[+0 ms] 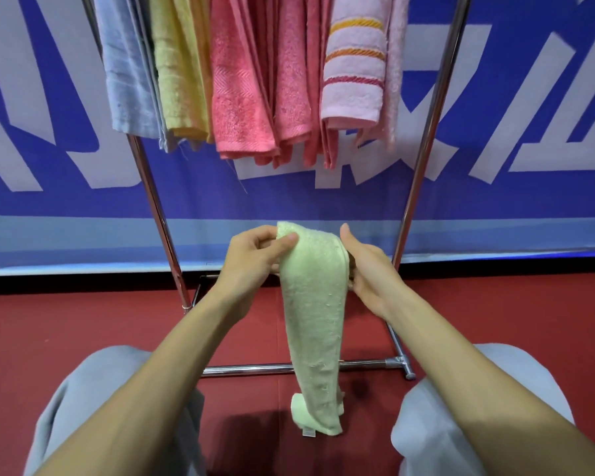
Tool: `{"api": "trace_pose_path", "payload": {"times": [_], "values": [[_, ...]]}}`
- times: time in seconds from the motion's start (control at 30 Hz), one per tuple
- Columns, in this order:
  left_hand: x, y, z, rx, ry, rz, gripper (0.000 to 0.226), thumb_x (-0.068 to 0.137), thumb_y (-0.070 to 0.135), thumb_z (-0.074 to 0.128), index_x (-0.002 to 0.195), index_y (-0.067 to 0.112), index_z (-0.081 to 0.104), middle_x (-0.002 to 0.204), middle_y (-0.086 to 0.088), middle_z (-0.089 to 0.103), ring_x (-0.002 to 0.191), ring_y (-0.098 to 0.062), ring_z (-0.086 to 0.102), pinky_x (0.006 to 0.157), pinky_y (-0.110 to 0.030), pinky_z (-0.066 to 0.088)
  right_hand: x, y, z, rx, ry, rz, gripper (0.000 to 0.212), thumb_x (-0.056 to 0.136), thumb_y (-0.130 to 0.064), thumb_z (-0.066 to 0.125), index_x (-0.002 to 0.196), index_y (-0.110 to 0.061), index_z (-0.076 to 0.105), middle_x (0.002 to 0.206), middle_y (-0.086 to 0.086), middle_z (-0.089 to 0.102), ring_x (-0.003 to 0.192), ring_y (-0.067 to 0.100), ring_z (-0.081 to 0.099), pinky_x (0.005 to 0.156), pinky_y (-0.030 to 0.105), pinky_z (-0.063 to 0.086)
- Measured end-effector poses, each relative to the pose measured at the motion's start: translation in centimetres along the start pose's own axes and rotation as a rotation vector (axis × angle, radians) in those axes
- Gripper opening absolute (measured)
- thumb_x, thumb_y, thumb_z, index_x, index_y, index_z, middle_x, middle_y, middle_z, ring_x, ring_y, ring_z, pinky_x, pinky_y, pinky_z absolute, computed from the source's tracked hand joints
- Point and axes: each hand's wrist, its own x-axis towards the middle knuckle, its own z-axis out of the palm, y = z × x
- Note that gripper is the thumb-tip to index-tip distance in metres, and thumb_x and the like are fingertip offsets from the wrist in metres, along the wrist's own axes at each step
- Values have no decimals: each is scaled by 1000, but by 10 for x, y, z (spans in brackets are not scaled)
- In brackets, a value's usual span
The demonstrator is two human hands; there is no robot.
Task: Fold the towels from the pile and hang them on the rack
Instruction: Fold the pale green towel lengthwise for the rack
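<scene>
In the head view, the person holds a pale green towel [310,324] in front of the rack [423,159], below its hanging towels and above its base bar [248,369]. The towel is folded into a long narrow strip and hangs straight down; its lower end reaches the red floor [83,331] just on the near side of the base bar, where it curls a little.

The left hand [255,259] pinches the upper left corner of the strip between the thumb and the curled fingers [261,233]. The right hand [368,269] is at the upper right edge, with the thumb pointing up. Its fingers go behind the cloth, so I cannot tell if they grip it or only support it.

On the rack hang, from left to right, a light blue towel [128,73], a yellow towel [179,73], several coral towels [241,97] and a pale pink striped towel [354,70]. Behind the rack is a blue banner [49,132]. On the near side of the rack, the person's grey trousers [100,389] show at both sides.
</scene>
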Motion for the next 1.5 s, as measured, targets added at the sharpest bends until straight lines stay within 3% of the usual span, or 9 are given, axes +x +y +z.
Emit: {"api": "trace_pose_path", "payload": {"times": [0.23, 0.43, 0.53, 0.67, 0.97, 1.07, 1.13, 1.33, 1.5], "values": [[3, 13, -20, -70, 153, -15, 35, 86, 20, 67, 94, -13, 61, 85, -16, 60, 78, -24, 56, 74, -33, 47, -1, 15, 5, -158, -306, 129, 93, 75, -79, 30, 116, -4, 66, 103, 12, 69, 94, 23, 62, 99, 39, 41], [5, 9, -32, -148, 312, -102, 35, 83, 17, 71, 93, -14, 61, 80, -15, 63, 71, -21, 61, 71, -32, 53, -13, 11, 9, -244, -273, -83, 24, 91, -23, 63, 102, -3, 69, 96, 7, 71, 93, 17, 63, 84, 28, 48], [6, 7, -30, -249, 362, -175, 19, 87, 15, 68, 87, -4, 63, 52, 1, 60, 52, -10, 58, 56, -22, 54, -15, 12, 13, -307, -146, -247, 15, 83, -3, 69, 97, 2, 69, 89, 13, 72, 75, 10, 66, 67, 17, 50], [6, 7, -18, -354, 247, -248, 17, 93, 16, 60, 100, 1, 61, 46, 5, 58, 41, -5, 53, 44, -18, 45, -14, 6, 16, -267, -60, -347, 8, 81, 2, 69, 88, -1, 71, 79, 10, 72, 70, 11, 67, 68, 21, 54], [12, -9, -6, -196, 72, -266, 50, 86, 25, 68, 128, 4, 50, 112, -11, 68, 94, -22, 66, 84, -36, 52, -9, -11, 12, -29, 129, -367, 8, 82, 1, 69, 86, -6, 70, 73, 2, 73, 64, 7, 69, 55, 17, 51], [5, -17, 1, -37, -56, -312, 57, 75, 30, 75, 124, 6, 55, 108, -10, 72, 99, -26, 68, 88, -39, 50, -8, -14, 8, 61, 184, -290, 13, 81, -3, 71, 94, -2, 71, 86, 10, 75, 80, 18, 72, 73, 31, 58], [-1, -21, 7, 120, -126, -293, 31, 84, 21, 69, 111, 6, 63, 103, -8, 73, 96, -25, 67, 93, -40, 48, -9, -15, 6, 138, 220, -255, 16, 82, -3, 71, 97, 1, 70, 92, 14, 74, 87, 24, 72, 81, 36, 57], [-6, -23, 15, 143, -169, -183, 12, 95, 11, 55, 87, 11, 64, 68, 12, 68, 61, 1, 60, 64, -19, 46, -7, -12, -4, 298, 260, -110, 14, 85, -4, 68, 99, -2, 68, 91, 10, 73, 80, 16, 72, 67, 25, 59], [-5, -14, 16, 65, -111, -85, 17, 94, 14, 57, 98, 2, 68, 86, -2, 72, 74, -7, 64, 66, -18, 50, 0, -4, -10, 336, 245, 39, 24, 90, -17, 64, 105, 1, 66, 95, 12, 71, 83, 21, 68, 72, 30, 56]]}}
